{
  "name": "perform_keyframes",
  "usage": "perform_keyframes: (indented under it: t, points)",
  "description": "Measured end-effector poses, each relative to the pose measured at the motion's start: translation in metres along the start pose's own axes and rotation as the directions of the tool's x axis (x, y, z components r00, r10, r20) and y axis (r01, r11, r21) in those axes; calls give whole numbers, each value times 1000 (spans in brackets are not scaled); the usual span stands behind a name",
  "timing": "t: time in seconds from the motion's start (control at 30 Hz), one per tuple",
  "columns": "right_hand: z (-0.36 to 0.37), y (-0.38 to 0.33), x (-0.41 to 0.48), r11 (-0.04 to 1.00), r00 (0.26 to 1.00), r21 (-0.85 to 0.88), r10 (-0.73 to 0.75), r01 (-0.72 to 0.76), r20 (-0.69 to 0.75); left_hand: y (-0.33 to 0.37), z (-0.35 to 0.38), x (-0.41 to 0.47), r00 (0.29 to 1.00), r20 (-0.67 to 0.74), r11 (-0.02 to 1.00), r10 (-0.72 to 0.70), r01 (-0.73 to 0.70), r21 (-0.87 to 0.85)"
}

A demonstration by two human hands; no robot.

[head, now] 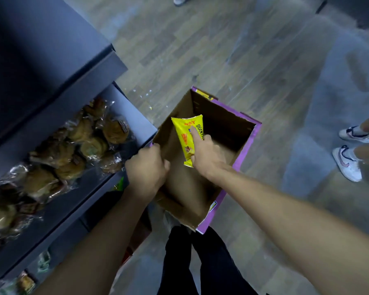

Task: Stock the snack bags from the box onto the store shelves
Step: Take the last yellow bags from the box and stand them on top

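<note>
While gripping bag (pixel 184 138) (yellow), right hand (pixel 207 155) overhangs box (pixel 185 192).

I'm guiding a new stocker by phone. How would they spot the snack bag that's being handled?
Beside the grey shelf is an open cardboard box, purple outside. Over its opening the right hand holds the bag. It is bright yellow with red and dark print, unlike the clear-wrapped brown pastries on the shelf.
</note>
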State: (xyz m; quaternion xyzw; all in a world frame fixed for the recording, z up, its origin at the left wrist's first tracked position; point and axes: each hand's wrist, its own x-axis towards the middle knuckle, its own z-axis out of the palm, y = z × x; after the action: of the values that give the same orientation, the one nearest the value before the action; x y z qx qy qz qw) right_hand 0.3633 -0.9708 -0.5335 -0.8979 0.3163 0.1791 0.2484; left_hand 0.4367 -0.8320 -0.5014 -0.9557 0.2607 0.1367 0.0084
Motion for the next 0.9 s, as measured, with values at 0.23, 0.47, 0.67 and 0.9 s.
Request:
perform_keyframes:
  t: [0.23,0.47,0.67,0.9]
  points:
    - [-67,-20,-67,998,985,1,-56,57,-164,-5,-60,-44,994,-108,998,5,-12,-64]
    - [-129,-57,-124,981,938,-65,-194,183,-287,-18,-140,-91,974,-227,998,-25,11,-65]
    - [-164,-112,-162,940,862,-112,-340,322,-375,-65,-193,-140,933,-348,995,-91,97,0]
    - [-146,-194,-247,847,744,-163,-525,507,-413,-145,-233,-241,842,-509,982,-180,179,-52]
